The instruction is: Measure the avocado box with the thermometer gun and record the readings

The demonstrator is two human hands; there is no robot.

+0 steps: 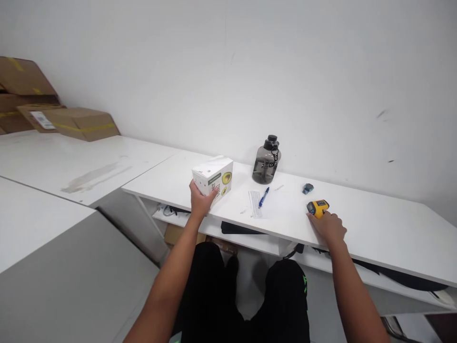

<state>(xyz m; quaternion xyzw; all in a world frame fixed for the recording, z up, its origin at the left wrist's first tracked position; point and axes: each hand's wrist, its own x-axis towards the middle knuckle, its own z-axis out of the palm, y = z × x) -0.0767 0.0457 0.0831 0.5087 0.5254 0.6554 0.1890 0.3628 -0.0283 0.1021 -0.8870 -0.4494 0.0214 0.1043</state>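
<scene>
My left hand (202, 199) grips the near lower end of a white carton (213, 177) with avocado pictures on its side. The carton is at the front left of the white table (378, 224). At the table's front edge, my right hand (327, 226) is closed around a yellow and black handheld device (317, 208) with a small dark panel. Its fingers partly hide the device's lower part. Between my hands a blue pen (263, 197) lies by a printed white slip (255, 204).
A large grey water bottle (266, 162) with a black cap stands by the wall. Near the device lies a dark wristwatch-like item (307, 188). Taped cardboard boxes (83, 124) are stacked on the left table. An open shelf (255, 242) with dark items runs below the tabletop.
</scene>
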